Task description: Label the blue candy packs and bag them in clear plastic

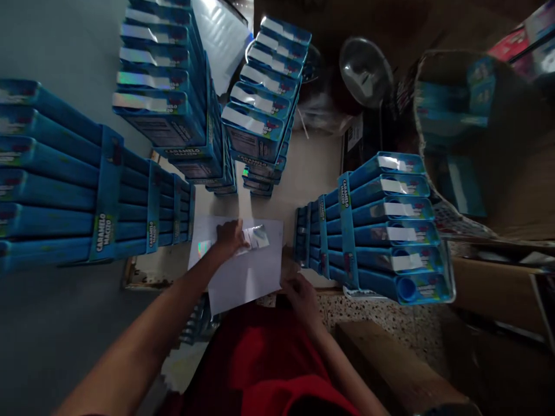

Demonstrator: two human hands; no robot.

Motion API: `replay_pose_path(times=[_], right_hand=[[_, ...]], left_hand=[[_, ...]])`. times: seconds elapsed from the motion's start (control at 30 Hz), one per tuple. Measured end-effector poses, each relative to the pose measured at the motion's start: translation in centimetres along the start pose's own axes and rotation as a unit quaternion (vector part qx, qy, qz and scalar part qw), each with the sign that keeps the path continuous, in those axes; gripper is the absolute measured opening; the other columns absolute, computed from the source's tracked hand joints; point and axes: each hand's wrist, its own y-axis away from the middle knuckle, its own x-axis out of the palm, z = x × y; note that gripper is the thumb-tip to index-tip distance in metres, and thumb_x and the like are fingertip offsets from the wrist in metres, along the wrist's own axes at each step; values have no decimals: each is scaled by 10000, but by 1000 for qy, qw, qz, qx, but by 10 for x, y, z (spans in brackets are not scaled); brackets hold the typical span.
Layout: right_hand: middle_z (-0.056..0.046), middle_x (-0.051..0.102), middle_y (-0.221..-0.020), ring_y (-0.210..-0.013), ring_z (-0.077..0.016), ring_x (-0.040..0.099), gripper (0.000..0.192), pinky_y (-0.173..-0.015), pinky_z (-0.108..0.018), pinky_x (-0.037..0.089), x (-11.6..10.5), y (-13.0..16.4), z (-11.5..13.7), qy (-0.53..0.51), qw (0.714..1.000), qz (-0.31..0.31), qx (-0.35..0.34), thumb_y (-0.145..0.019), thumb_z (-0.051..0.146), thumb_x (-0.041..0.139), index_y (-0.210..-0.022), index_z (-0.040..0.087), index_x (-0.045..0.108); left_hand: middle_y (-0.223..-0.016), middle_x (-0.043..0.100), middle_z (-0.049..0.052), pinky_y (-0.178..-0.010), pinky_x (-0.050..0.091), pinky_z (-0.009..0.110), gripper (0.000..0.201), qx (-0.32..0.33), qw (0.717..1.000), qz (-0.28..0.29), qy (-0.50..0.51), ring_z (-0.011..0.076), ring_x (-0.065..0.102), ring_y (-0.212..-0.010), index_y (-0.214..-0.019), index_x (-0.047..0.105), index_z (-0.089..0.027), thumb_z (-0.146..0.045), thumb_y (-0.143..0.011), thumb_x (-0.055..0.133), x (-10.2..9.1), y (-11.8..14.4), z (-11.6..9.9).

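Observation:
A white paper sheet [245, 277] lies in front of me with a shiny silver strip [259, 237] across its upper part. My left hand [230, 237] rests over the strip, thumb and fingertips apart and touching it; part of the strip is hidden beneath. At the sheet's lower right corner is my right hand [300, 292], its fingers curled closed at the paper's edge. To the right stands a stack of long blue boxes [368, 228] marked "CARAMELO MACIZO". Most of their near ends carry pale shiny strips; the lowest shows a round blue end [406, 288].
Further blue box stacks stand at left [65, 185], upper left [160, 86] and upper middle [264, 92]. An open cardboard carton [511, 156] at right contains blue pieces. A clear round container [365, 72] sits behind; a brown cardboard box [390, 358] is at lower right.

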Motion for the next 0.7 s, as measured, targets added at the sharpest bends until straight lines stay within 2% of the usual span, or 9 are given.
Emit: replay_pose_path(times=[0.07,0.1,0.17,0.23,0.3,0.37,0.47,0.6,0.7], right_hand=[[-69,714,-919,-906,-248,626,110,-871,-387,515,24,-29,-7,134,987,-8,-88,-912,291,653,-947,219,729],[-96,720,-1014,-1012,-266,619,166,-952,-412,492,33,-43,-8,216,966,-9,-141,-944,236,593,-1026,207,735],[-132,702,-1200,-1164,-284,579,329,-1050,-441,443,47,-72,-8,360,906,9,-222,-982,142,479,-1214,190,706],[-147,636,-1386,-1231,-292,545,471,-1072,-452,428,59,-97,-7,447,858,42,-248,-980,83,429,-1403,185,609],[-173,551,-1507,-1253,-308,526,564,-1064,-465,431,71,-117,-5,500,825,76,-252,-960,48,414,-1505,151,515],[-200,534,-1521,-1259,-324,518,567,-1061,-473,429,82,-130,-5,524,809,96,-249,-959,44,392,-1512,105,500],[-200,524,-1536,-1300,-332,502,561,-1087,-476,408,92,-135,-8,531,802,109,-252,-966,45,361,-1507,89,501],[-189,368,-1661,-1435,-312,418,647,-1145,-445,363,90,-118,-17,534,788,119,-283,-928,-3,357,-1567,79,416],[-142,419,-1644,-1418,-298,442,639,-1132,-449,368,80,-100,-22,542,783,108,-285,-953,41,399,-1579,165,417]], left_hand=[[-1102,667,160,-875,413,375,467,15,1000,-15,-3,355,591,-1104,-1082,643,-167,-330,-703,863,21,13,-5],[-1137,651,169,-887,407,378,397,25,999,-22,0,353,576,-1128,-1094,644,-166,-315,-765,809,28,19,-6],[-1170,634,169,-896,400,374,259,49,998,-31,17,329,565,-1134,-1099,651,-169,-297,-876,682,36,30,-4],[-1150,643,151,-881,396,358,182,73,996,-34,42,293,578,-1094,-1065,661,-177,-278,-945,568,36,35,1],[-1084,671,125,-847,394,343,189,93,993,-28,69,265,598,-1028,-1007,669,-192,-281,-974,505,30,36,6],[-1000,701,97,-809,391,331,193,106,990,-15,96,251,617,-962,-958,678,-211,-294,-966,505,24,33,8],[-909,724,72,-746,390,318,172,104,985,8,137,242,636,-872,-897,681,-217,-311,-925,540,18,27,12],[-884,723,41,-750,426,287,182,107,975,34,194,212,640,-835,-846,633,-212,-357,-902,540,15,21,23],[-845,697,14,-759,443,273,210,119,968,49,216,198,628,-827,-824,601,-215,-397,-897,527,12,23,33]])
